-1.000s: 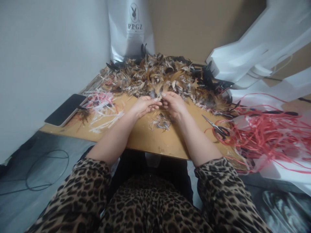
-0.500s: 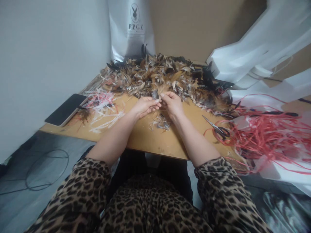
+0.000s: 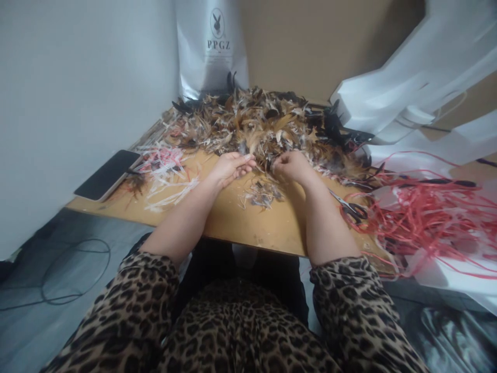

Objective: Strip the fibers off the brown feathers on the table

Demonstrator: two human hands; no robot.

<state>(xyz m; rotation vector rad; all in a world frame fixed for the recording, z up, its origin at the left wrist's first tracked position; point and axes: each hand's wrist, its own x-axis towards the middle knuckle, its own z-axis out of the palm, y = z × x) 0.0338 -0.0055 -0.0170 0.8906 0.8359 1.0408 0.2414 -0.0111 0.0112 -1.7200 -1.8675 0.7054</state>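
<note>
Left hand (image 3: 233,168) and right hand (image 3: 293,167) at the near edge of a brown-and-black feather pile (image 3: 256,116), far centre of a tan tabletop (image 3: 248,228).
Left: thumb against curled fingers. Right: fingers curled, tips down. Whether either pinches anything cannot be told. Caution: sideways travel of the right forearm (image 3: 326,223) could knock the black-handled metal scissors (image 3: 355,210) just beside it; a dropped wrist could scatter the pale heap of feather scraps (image 3: 262,194). Containers: upright white plastic bag (image 3: 213,72) with black print, far left, contents hidden; whether the white sheet material (image 3: 452,274) under the tangled red plastic strands (image 3: 435,212), right, forms a container cannot be told.
</note>
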